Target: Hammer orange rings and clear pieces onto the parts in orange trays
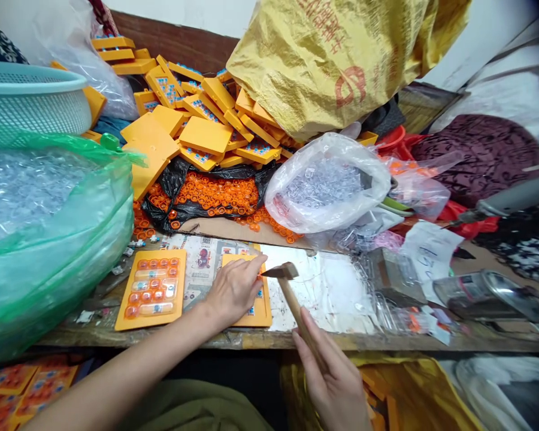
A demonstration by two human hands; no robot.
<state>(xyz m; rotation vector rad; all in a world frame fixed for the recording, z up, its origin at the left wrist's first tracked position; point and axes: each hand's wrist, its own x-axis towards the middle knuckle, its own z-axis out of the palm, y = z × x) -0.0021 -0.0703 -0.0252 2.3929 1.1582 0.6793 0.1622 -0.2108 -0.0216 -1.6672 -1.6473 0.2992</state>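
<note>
My right hand (335, 377) is wrapped round the wooden handle of a small hammer (302, 320). Its metal head (282, 271) is just right of my left fingertips. My left hand (236, 287) rests over a flat orange panel (261, 311) with small blue-and-white pieces in it. Its fingers are drawn together, and a bit of orange shows at the tips; what they hold is mostly hidden. To the left lies a second orange panel (124, 314), fitted with clear and orange rounded covers.
Orange panels (206, 133) are heaped behind, below a yellow sack (341, 66). Orange rings fill a black bag (161, 221); clear pieces fill a white bag (291, 218) and a green bag (72, 269). A metal block (395, 272) and glass jar (471, 287) stand right.
</note>
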